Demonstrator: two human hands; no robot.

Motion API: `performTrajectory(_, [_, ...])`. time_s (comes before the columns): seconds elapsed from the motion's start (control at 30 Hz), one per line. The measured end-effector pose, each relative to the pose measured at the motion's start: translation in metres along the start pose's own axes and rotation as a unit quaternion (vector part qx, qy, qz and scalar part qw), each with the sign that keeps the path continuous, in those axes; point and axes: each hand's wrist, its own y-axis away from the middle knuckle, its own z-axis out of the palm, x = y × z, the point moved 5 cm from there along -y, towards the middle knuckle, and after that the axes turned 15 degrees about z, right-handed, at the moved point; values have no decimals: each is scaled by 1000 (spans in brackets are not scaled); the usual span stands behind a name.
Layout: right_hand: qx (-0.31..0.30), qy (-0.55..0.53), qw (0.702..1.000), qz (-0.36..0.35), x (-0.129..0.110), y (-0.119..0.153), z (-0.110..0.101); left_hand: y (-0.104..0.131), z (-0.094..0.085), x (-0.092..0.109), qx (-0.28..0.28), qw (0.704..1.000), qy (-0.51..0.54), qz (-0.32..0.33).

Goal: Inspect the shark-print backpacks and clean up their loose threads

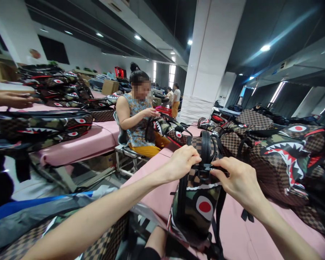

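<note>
A backpack (197, 202) with camouflage, brown checker and a shark-mouth print stands upright at the near edge of the pink table (157, 191). My left hand (182, 161) pinches the black strap fitting at its top from the left. My right hand (237, 180) grips the same black fitting (206, 168) from the right. Both hands close on the top of the backpack, just below its black carry handle (206, 144).
Several matching shark backpacks (284, 159) pile up on the right of the table. A seated co-worker (137, 115) handles another bag across the aisle. More bags (43, 124) lie on a pink table at left, where another person's hand (12, 99) reaches in.
</note>
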Motion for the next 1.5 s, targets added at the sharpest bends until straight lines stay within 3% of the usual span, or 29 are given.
performTrajectory(0.17, [4,-8,1000,-10,4,2,-1,2,-10,-3,6,998,56,7])
performTrajectory(0.3, [-12,-24,1000,9,16,8,-3,9,-17,-5,-112,958,250,84])
performTrajectory(0.37, [-26,-27,999,14,19,10,-2,9,-21,-9,-78,968,212,104])
performTrajectory(0.43, [-30,-38,999,15,20,10,-2,7,-23,-11,-7,989,92,116])
performTrajectory(0.5, [-37,-65,997,20,25,10,-4,6,-17,-10,5,992,28,121])
performTrajectory(0.53, [-46,-88,994,34,30,9,-5,5,-15,-12,-2,994,43,99])
performTrajectory(0.6, [-54,-148,984,81,43,7,-7,3,-16,-21,15,988,154,-5])
performTrajectory(0.67, [-38,-202,971,124,53,5,-8,0,-22,-30,93,941,299,-128])
performTrajectory(0.73, [-34,-220,967,126,51,1,-4,-9,-23,-30,147,867,431,-200])
performTrajectory(0.83, [-75,-215,970,80,32,-5,11,-32,-5,-13,114,779,571,-234])
performTrajectory(0.9, [-80,-229,968,56,23,-6,15,-44,8,-2,101,755,599,-246])
performTrajectory(0.93, [-82,-246,965,50,23,-6,15,-48,11,1,107,763,589,-244])
performTrajectory(1.0, [-88,-297,949,65,35,-2,10,-54,13,6,89,810,538,-217])
performTrajectory(1.07, [-71,-358,922,126,61,2,4,-58,10,7,22,865,472,-172])
performTrajectory(1.17, [-10,-430,872,233,102,13,0,-64,2,-1,-73,921,370,-99])
performTrajectory(1.2, [-7,-446,859,249,109,17,3,-68,-1,-6,-70,938,331,-71])
performTrajectory(1.27, [-13,-476,840,260,111,28,13,-77,-8,-19,-13,971,237,-29])
performTrajectory(1.37, [-13,-522,809,271,99,47,29,-88,-6,-30,78,991,108,-3])
performTrajectory(1.5, [-41,-582,766,269,88,68,39,-92,2,-9,130,988,-10,88])
